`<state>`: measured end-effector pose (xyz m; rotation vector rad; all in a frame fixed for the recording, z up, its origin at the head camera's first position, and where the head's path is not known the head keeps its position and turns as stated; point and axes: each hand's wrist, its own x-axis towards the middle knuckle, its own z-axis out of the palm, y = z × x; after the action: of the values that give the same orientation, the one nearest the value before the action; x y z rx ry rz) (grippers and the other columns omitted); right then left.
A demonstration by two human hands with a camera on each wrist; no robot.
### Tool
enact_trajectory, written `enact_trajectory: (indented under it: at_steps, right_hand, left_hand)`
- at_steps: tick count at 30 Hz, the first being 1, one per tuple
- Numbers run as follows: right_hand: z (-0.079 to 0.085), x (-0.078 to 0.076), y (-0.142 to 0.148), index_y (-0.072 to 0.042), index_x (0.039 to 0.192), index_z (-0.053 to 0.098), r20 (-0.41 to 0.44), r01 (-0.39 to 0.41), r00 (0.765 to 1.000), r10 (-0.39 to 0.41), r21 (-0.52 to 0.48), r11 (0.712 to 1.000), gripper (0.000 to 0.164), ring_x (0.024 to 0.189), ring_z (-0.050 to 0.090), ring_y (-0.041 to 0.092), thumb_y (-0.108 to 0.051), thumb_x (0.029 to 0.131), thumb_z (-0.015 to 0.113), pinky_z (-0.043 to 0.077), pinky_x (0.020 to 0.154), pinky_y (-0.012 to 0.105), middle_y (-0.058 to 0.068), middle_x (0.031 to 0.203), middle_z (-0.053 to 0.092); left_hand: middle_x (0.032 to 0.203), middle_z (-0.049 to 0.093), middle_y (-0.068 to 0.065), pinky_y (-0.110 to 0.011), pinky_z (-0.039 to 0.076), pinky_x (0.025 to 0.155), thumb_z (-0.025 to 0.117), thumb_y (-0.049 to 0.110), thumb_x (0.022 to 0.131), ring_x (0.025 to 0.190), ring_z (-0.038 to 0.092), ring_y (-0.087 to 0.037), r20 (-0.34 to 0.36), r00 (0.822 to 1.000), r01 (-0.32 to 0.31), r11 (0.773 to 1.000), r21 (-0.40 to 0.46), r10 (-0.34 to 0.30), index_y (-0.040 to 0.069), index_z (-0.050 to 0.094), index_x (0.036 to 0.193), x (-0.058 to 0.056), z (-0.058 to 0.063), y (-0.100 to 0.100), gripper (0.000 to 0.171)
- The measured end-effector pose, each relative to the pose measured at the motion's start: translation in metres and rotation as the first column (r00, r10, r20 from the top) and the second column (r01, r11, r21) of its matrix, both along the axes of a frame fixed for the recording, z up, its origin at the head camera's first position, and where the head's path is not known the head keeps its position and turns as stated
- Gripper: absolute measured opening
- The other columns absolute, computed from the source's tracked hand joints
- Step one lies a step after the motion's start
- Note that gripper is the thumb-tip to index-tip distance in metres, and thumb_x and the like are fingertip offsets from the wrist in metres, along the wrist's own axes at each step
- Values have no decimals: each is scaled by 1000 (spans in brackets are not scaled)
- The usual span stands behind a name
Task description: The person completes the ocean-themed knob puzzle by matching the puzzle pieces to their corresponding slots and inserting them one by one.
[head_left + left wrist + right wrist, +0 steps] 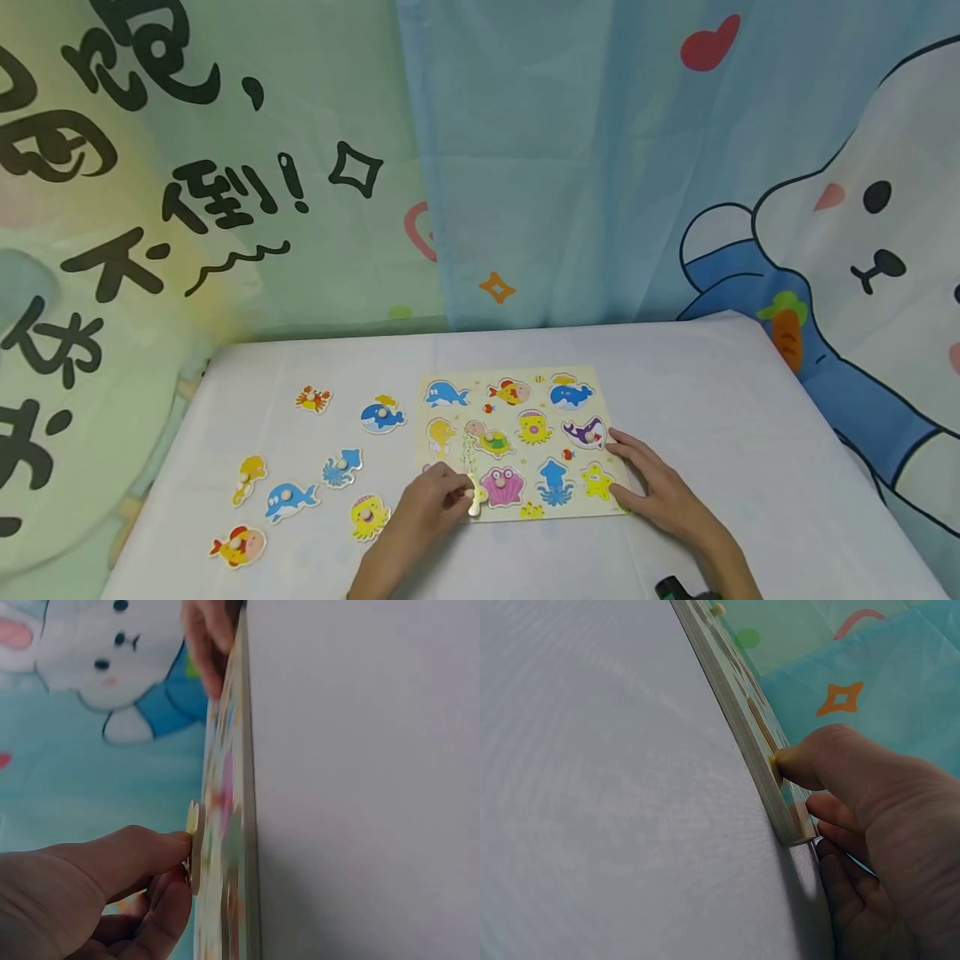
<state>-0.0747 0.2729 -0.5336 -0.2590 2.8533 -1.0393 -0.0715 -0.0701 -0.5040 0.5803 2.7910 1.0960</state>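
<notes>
My left hand (438,497) pinches a small pale-yellow puzzle piece (196,847) between thumb and fingers. The piece is tilted on edge, close over the lower-left part of the puzzle board (540,508); its picture is mostly hidden by the fingers. Right beside it on the board is a pink sea-creature piece (502,487) with a knob. At the board's right edge rests my right hand (667,492), fingers spread, the thumb (802,766) touching the top face near the yellow starfish (597,481). A turtle (493,442) and a purple whale (585,433) also show on the board.
Left of the board, several loose pieces lie on the white cloth (750,417), including a red crab (313,399), a blue squid (342,468), a yellow octopus (369,517) and a fish (238,547). A black object (678,588) shows near the right wrist. Printed curtains (525,167) hang behind.
</notes>
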Motion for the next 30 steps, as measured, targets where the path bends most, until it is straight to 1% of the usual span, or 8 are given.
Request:
enact_trajectory:
  at_steps: [4,9,14,16,19,22,24,30]
  right_hand:
    - [-1,0,0,-9,134,53,-6,2,1000,-2,19,1000,58,139,35,40,-26,82,73,33,108,57,13,152,39]
    - [-2,0,1,-9,134,53,-5,1,1000,-1,16,1000,58,140,35,40,-26,82,74,33,108,57,13,152,39]
    - [0,0,1,-10,134,53,0,-2,1000,2,12,1000,57,139,35,40,-27,83,73,33,109,55,12,152,39]
    - [0,1,2,-12,133,54,-8,-7,1000,7,29,1000,57,139,36,38,-29,83,73,34,111,45,10,152,40]
    - [-1,3,6,-12,133,54,-45,-22,999,23,21,1000,56,143,34,16,-27,83,73,26,111,15,9,151,41]
    - [-3,3,8,-11,133,54,-91,-47,995,46,-18,999,55,139,22,-15,-24,82,74,10,99,-5,11,149,43]
    - [-5,3,8,-9,133,54,-105,-65,993,61,-41,997,56,129,12,-28,-23,82,74,9,98,-6,13,149,43]
    - [-5,2,6,-11,134,53,-80,-55,995,52,-36,998,57,129,13,-27,-26,82,74,10,99,-3,10,150,42]
  left_hand:
    - [79,55,6,-12,42,63,68,7,85,70,43,1,7,998,55,998,6,-55,8,74,94,-3,1,25,11]
    - [77,54,6,-10,39,62,68,8,85,69,42,1,-16,991,129,991,-22,-129,10,74,94,-17,4,57,10]
    - [71,48,7,-10,32,59,66,9,86,67,38,-1,-62,971,227,970,-87,-233,11,71,85,-32,4,89,5]
    - [69,46,7,-12,30,58,66,9,87,65,37,-1,-57,961,262,959,-113,-269,12,69,81,-36,3,103,7]
    - [67,44,8,-13,28,58,66,10,87,64,37,-3,-55,952,288,944,-158,-300,13,68,78,-39,-2,126,9]
    - [67,44,9,-14,28,59,67,12,87,64,37,-4,-55,952,283,935,-212,-301,14,69,78,-40,-6,147,9]
    - [66,45,9,-14,28,59,67,14,87,64,37,-4,-43,957,269,930,-249,-288,14,69,77,-40,-9,157,10]
    - [72,57,6,-16,33,59,69,19,88,65,42,-5,-32,965,231,907,-352,-259,15,74,85,-38,-5,172,7]
